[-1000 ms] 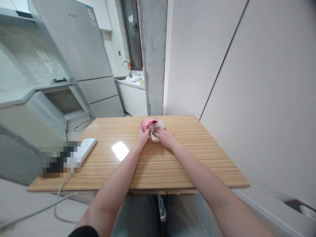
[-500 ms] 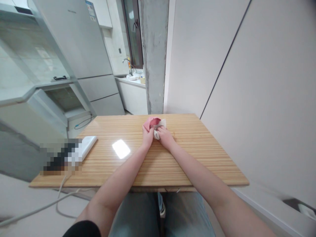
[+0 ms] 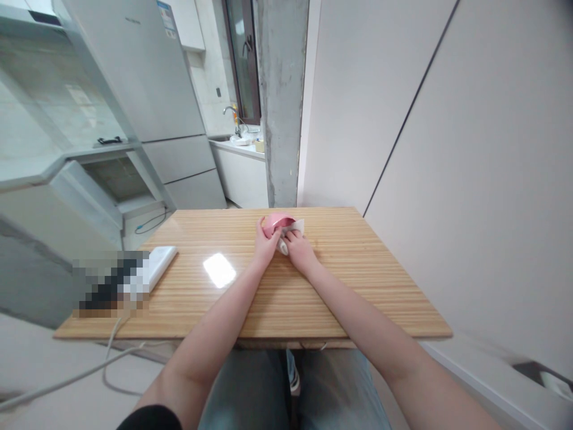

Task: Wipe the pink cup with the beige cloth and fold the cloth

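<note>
Pink glossy rounded bowl [image 3: 276, 220], pinched by the left hand [image 3: 265, 246]; right hand [image 3: 301, 249] fingers gathered on crumpled white cloth [image 3: 298, 225] at the bowl's mouth. Apparently wiping; the next stroke calls for steady left support.

Home kitchen: tall fridge [image 3: 134, 77], faucet [image 3: 237, 123] at sink [image 3: 221, 138], wall cabinet [image 3: 187, 27].

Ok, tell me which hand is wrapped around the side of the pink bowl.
The left hand, gripping the pink bowl; the right hand has the white cloth instead.

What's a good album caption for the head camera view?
Left hand holding a pink bowl, right hand holding a cloth against it, over a table.
</note>
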{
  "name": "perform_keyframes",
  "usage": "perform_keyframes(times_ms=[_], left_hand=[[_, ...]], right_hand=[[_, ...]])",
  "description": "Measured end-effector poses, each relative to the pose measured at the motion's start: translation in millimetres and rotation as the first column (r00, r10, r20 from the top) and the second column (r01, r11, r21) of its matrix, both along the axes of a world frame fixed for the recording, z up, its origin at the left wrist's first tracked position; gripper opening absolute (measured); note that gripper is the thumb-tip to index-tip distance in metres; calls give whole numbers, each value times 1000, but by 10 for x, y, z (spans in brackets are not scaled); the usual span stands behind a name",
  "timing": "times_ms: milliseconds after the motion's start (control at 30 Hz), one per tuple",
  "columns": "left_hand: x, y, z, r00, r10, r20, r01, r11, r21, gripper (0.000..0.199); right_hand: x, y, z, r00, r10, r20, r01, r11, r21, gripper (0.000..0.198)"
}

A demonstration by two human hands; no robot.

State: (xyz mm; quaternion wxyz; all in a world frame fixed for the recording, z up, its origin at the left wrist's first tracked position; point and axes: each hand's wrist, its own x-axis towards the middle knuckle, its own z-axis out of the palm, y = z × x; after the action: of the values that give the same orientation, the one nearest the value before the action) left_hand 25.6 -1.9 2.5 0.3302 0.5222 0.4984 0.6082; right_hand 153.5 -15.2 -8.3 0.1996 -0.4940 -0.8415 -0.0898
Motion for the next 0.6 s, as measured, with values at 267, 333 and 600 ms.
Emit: perform_keyframes(times_ms=[267, 333, 600], left_hand=[[3, 130, -70, 998, -16, 53, 20, 997, -79, 47], [-118, 162, -36, 999, -34, -25, 32, 997, -63, 42], [-57, 96, -115, 999, -1, 49, 6, 995, -102, 71]], right_hand=[[85, -2, 97, 994, 103, -26, -102, 994, 42, 17], [102, 3, 129, 987, 156, 31, -157, 986, 54, 17], [131, 7, 66, 989, 130, 64, -131, 991, 11, 16]])
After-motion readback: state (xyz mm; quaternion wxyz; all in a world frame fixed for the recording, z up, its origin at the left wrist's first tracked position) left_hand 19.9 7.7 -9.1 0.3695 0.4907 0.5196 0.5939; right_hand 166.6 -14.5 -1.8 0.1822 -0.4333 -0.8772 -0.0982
